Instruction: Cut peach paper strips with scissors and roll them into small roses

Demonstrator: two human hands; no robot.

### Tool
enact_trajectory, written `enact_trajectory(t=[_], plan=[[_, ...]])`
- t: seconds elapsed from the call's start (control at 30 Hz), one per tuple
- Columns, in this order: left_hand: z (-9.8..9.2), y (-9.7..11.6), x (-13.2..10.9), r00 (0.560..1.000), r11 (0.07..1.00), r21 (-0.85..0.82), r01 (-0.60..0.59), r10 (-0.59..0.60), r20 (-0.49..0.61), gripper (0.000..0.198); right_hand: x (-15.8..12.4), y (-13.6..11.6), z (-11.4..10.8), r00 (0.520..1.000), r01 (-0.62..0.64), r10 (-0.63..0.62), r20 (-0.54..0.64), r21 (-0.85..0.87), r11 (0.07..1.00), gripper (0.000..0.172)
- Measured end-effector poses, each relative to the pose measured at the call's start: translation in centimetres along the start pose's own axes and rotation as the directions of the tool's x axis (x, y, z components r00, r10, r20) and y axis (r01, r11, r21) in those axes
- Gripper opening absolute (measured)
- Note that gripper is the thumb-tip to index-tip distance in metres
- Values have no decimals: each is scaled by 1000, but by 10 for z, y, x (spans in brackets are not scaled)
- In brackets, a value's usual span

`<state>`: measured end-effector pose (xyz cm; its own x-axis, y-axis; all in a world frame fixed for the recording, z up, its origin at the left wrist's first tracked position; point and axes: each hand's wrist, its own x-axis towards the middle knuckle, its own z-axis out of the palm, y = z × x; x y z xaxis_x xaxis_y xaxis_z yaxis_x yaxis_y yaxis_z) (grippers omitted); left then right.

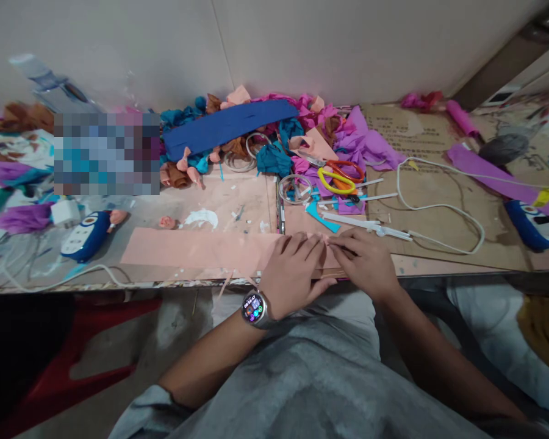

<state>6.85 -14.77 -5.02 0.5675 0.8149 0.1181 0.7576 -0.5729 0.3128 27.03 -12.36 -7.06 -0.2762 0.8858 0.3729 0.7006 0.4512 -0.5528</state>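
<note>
A long peach strip (187, 249), which looks like crepe paper or thin cloth, lies along the table's front edge. My left hand (293, 268) rests flat on its right end, fingers stretched out and palm down; a smartwatch (255, 306) is on that wrist. Beside it, my right hand (363, 259) has its thumb and fingertips pinched together at the strip's right end. Whatever sits between those fingertips is too small to make out. Just beyond the hands lie a teal scrap (322, 217) and white sticks (370, 224).
Yellow-handled scissors (336, 182) and red-handled scissors (348, 171) lie behind my hands, near a clear tape roll (295, 189). A dark blue strip (231, 129) tops a heap of coloured scraps. White cable (439, 207) loops across cardboard (439, 238) at right. A blue-and-white device (86, 236) stands left.
</note>
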Motion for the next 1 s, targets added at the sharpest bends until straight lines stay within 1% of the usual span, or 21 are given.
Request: enact_trajectory(t=[0.2,0.43,0.67,0.83,1.0], plan=[[0,0,0,1000,1000,8,2,-2,-5,75,0,0,0,1000,30,-30,-2,-9,1000,17],[0,0,0,1000,1000,13,2,-2,-7,74,0,1,1,999,31,-31,19,-12,999,18],[0,0,0,1000,1000,21,6,-6,-17,76,-1,1,1,999,34,-34,14,-7,999,19],[0,1,0,1000,998,51,-26,26,-2,69,-1,1,1,999,32,-32,15,-28,999,16],[0,2,0,1000,997,74,-16,15,20,65,-1,0,-1,999,36,-37,25,37,999,18]])
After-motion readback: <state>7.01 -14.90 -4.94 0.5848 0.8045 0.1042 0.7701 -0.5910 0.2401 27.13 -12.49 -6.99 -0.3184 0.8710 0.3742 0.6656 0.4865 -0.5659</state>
